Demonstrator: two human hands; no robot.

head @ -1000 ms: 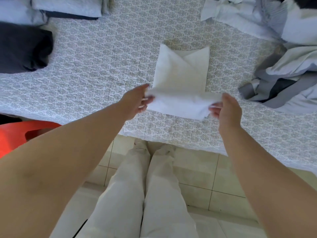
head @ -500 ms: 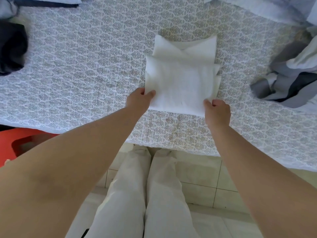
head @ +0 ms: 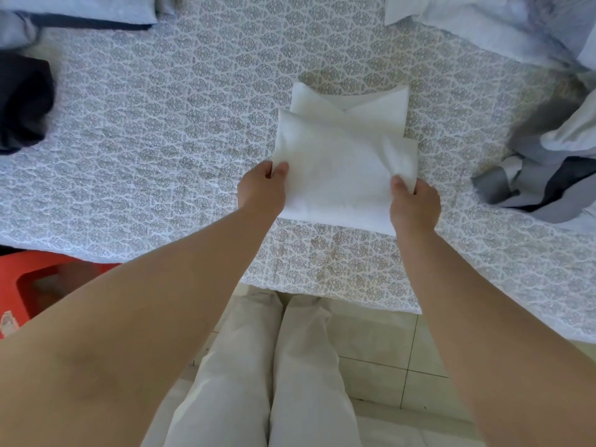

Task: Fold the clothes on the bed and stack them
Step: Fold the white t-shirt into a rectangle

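A white garment, folded into a compact rectangle, lies on the patterned bed sheet near the bed's front edge. My left hand pinches its near left edge, thumb on top. My right hand grips its near right edge, where the cloth bunches up a little. A folded dark garment rests at the far left. Folded pale blue items lie at the top left. An unfolded heap of grey and pale blue clothes sits at the right.
More loose pale clothes spread over the top right corner. A red plastic stool stands on the floor left of my legs. Tiled floor shows below the bed's edge.
The lower flap of the white garment was lifted and laid over its upper part. Both hands moved forward with it and now hold the folded edges against the bed.
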